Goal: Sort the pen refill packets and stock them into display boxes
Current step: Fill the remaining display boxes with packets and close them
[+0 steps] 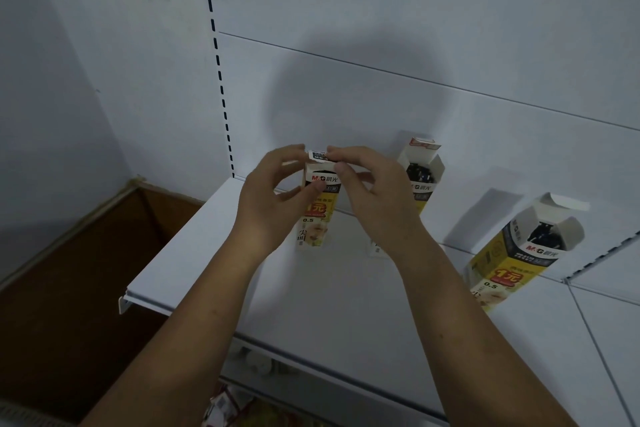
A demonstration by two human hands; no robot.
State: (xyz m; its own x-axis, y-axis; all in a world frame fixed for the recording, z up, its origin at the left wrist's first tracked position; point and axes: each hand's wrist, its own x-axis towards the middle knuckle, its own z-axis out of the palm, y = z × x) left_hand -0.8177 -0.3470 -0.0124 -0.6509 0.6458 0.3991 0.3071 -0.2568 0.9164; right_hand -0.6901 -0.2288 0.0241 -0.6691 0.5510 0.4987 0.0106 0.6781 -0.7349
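Both hands work at the top of one display box [318, 215]. The left hand [273, 194] has its fingertips curled onto the left edge of the box's small top flap [318, 154] and its thumb pressed to the box front. The right hand [375, 191] pinches the right edge of the same flap between curled fingers and thumb. This box is yellow, black and white, and it stands upright on the white shelf [311, 305], close to the back panel [381, 45].

To its right, partly behind the right hand, a second display box [424, 180] stands against the back panel with its top flaps open and dark pen refills [419, 172] showing inside. Further right and nearer the shelf's front, a third display box [509, 263] of the same print leans tilted, also open at the top.

A slotted upright [217, 55] runs down the back panel at the shelf's left end. Below the shelf's front edge, some packets [225, 404] lie on a lower level, too blurred to read.
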